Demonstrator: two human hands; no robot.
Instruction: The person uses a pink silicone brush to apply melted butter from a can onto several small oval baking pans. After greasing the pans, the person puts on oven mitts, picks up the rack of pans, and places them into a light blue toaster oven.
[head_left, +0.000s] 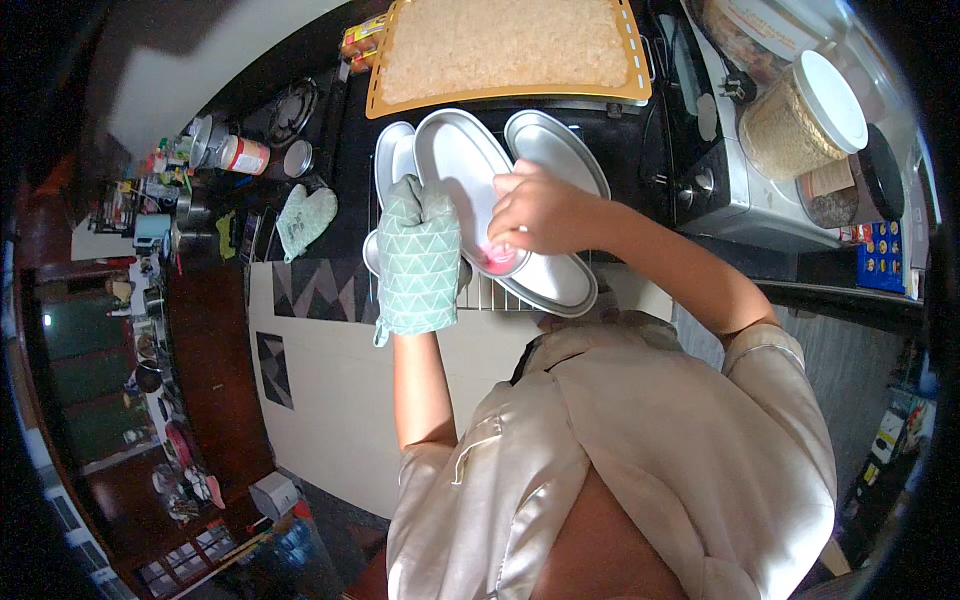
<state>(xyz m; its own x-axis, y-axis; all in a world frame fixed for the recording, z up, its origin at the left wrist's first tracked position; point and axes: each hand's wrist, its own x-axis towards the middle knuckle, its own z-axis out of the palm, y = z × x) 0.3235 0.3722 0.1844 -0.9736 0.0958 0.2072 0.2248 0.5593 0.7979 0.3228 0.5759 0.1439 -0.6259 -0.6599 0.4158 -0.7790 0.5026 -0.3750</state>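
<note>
My left hand (417, 251), inside a green oven mitt patterned with triangles, grips the left side of an oval metal baking pan (455, 154). The pan is tilted over several similar pans. My bare right hand (546, 204) pinches a pink item (501, 257) against the pan's near end; the item is blurred, and its kind cannot be made out. Oval pans show around the held one: one at upper left (393, 154), one at upper right (559, 146) and one at lower right (555, 283). A wire rack (491, 296) lies beneath them.
Beyond the pans sits a gold-coloured perforated tray (382, 109) bearing a flat, pale sheet (502, 49). A second oven mitt (306, 219) lies left. To the right, a lidded jar of grains (787, 124) stands on a silver appliance with knobs (716, 191).
</note>
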